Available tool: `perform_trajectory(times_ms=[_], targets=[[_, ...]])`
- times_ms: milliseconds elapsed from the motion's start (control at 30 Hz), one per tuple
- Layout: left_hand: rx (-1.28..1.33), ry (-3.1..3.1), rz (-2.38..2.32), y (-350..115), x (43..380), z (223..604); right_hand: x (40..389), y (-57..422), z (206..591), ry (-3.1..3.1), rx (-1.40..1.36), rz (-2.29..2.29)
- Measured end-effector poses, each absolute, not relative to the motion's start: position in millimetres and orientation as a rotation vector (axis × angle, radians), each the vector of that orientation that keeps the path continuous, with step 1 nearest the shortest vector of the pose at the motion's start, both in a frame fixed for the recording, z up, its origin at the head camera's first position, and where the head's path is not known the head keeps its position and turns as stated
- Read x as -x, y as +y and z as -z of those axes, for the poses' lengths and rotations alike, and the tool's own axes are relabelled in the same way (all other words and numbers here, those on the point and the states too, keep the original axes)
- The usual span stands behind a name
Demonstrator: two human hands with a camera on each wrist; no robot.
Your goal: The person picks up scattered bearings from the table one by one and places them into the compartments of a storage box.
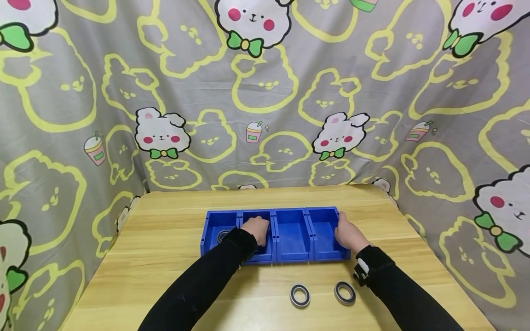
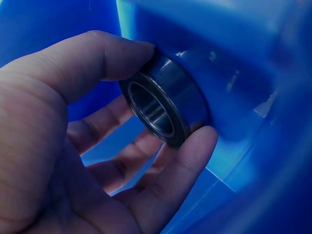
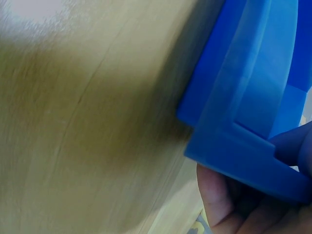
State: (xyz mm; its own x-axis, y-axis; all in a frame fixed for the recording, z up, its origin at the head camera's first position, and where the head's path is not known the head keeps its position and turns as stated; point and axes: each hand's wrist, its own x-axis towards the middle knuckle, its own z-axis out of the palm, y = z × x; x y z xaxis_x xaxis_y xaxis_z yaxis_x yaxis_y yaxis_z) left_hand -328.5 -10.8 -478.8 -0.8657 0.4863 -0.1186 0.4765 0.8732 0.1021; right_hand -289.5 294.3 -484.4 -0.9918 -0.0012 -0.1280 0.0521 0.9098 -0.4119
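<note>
A row of blue plastic bins (image 1: 292, 236) stands joined side by side on the table. My left hand (image 1: 257, 229) reaches down into the second bin from the left. In the left wrist view its thumb and fingers pinch a ball bearing (image 2: 181, 95), tilted close to the bin's inner wall. My right hand (image 1: 349, 233) grips the outer side wall of the rightmost bin (image 3: 234, 131), thumb inside and fingers outside. Another bearing (image 1: 222, 236) lies in the leftmost bin, partly behind my left sleeve.
Two more bearings lie on the wooden table (image 1: 161, 257) in front of the bins: one bearing (image 1: 300, 295) near the middle, the other bearing (image 1: 344, 293) by my right forearm. A patterned curtain (image 1: 265, 101) surrounds the table's back and sides.
</note>
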Motion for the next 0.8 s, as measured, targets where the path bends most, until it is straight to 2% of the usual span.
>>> perform_trajectory(times_ms=[367, 500, 800], targets=[[-0.686, 2.879, -0.085, -10, 316, 468, 288, 293, 484, 2.960, -0.033, 0.637], [-0.702, 2.895, -0.080, -9, 319, 479, 288, 295, 485, 2.955, -0.027, 0.643], [-0.814, 2.928, -0.209, -26, 307, 446, 289, 294, 484, 2.940, -0.052, 0.654]])
